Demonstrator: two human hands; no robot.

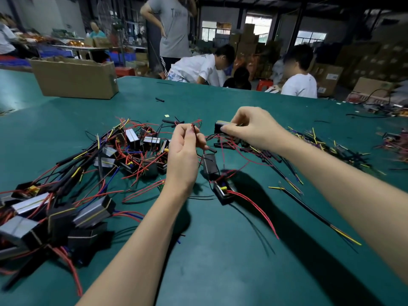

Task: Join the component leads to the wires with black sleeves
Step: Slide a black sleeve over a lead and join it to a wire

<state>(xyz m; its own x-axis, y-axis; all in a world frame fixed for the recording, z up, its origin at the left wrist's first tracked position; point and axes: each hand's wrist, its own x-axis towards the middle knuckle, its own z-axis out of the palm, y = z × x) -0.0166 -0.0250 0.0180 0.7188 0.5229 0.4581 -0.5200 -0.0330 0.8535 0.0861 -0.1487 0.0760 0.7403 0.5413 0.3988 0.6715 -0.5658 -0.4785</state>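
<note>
My left hand [184,151] is raised over the green table [220,250] and pinches a thin red lead with a black sleeve [194,131] between thumb and fingertips. My right hand [249,127] grips a small black boxed component [219,127] a little to the right, just above a row of loose black sleeves [229,143]. Another black component [223,192] with red leads lies on the table below the hands. A black-sleeved cable with yellow and blue ends [309,210] runs under my right forearm.
A heap of boxed components with red, blue and yellow wires [72,186] covers the left of the table. More sleeved wires [331,146] lie at the right. A cardboard box [75,78] stands at the back left. Several people are beyond the far edge.
</note>
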